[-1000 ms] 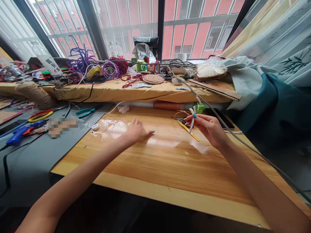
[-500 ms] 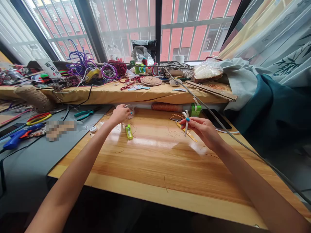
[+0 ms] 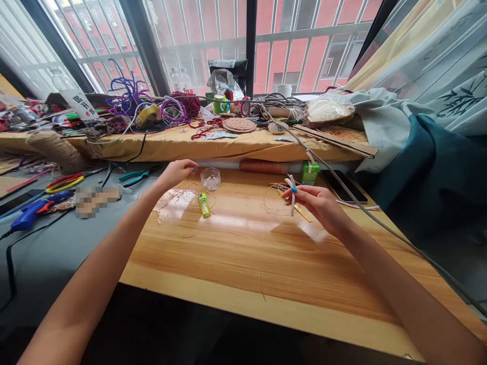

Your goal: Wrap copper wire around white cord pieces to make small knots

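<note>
My right hand (image 3: 317, 203) pinches a small bundle of white cords (image 3: 292, 197) upright between thumb and fingers, above the right side of the wooden table (image 3: 228, 253). To the left, my left hand (image 3: 177, 173) hovers with its fingertips drawn together; whatever is between them is too small to make out. Just right of those fingertips stands a clear round tub (image 3: 210, 179) with small pale pieces inside. A yellow-green lighter (image 3: 204, 205) lies in front of the tub. Under the right hand are a yellow-handled tool (image 3: 304, 215), partly hidden, and loops of thin copper-coloured wire (image 3: 272, 207).
A spool of orange-brown thread (image 3: 262, 166), a green box (image 3: 310, 172) and a black phone (image 3: 340, 186) line the table's back. A grey cable (image 3: 342, 190) crosses the right side. Teal pliers (image 3: 134, 176) and a blue glue gun (image 3: 38, 210) lie left. The shelf (image 3: 182, 148) is cluttered.
My left hand has moved left, away from the clear tub, which now shows fully. The right hand still holds the white cords in nearly the same place. The view has shifted slightly.
</note>
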`<state>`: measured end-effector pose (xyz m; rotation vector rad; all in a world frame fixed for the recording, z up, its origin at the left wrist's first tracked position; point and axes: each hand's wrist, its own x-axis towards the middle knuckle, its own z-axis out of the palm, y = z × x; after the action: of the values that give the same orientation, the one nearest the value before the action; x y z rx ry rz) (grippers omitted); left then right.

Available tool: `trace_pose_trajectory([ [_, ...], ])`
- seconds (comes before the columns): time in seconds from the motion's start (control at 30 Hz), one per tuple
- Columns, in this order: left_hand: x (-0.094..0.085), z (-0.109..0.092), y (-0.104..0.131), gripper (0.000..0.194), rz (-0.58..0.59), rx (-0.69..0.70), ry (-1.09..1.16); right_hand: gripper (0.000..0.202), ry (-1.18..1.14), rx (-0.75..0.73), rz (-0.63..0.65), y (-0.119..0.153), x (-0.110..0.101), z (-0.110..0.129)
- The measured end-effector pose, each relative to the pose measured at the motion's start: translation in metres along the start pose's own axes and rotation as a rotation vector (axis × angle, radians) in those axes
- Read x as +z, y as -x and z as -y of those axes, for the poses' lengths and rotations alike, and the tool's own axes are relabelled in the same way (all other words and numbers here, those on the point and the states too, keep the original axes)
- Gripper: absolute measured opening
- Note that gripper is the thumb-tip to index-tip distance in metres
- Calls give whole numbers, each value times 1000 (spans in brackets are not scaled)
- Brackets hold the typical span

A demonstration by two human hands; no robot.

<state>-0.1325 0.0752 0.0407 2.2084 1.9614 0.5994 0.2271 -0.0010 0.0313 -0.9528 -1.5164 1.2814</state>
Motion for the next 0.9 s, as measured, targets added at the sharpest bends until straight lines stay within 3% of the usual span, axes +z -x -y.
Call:
trace_pose_trajectory([
  [0.13, 7, 2, -1, 44, 149, -18, -207, 25, 15, 5, 5, 0, 0, -1],
  [0.2, 9, -1, 5, 40, 156, -39, -268, 25, 12, 5, 5, -1, -1, -1],
  [0.3, 11, -19, 22, 32, 78, -82, -345, 24, 13, 18, 13, -1, -1, -2],
  [0.37, 12, -44, 39, 34, -33, -83, -402, 24, 39, 26, 28, -1, 0, -2],
  [0.43, 14, -75, 55, 34, -157, 42, -405, 24, 78, 34, 60, 1, 3, 0],
  [0.5, 19, -107, 68, 32, -81, 238, -211, 24, 117, 49, 146, 4, 6, 2],
  [0.57, 24, -133, 77, 41, 144, 454, 84, 24, 146, 59, 271, 7, 8, 5],
  [0.63, 29, -152, 82, 53, 337, 497, 290, 25, 159, 55, 377, 9, 9, 8],
  [0.73, 33, -164, 84, 42, 524, 447, 474, 26, 184, 60, 438, 9, 9, 10],
  [0.8, 36, -163, 83, 28, 546, 445, 513, 27, 209, 69, 435, 8, 7, 11],
  [0.9, 38, -153, 78, 23, 435, 464, 496, 29, 229, 78, 416, 8, 7, 12],
])
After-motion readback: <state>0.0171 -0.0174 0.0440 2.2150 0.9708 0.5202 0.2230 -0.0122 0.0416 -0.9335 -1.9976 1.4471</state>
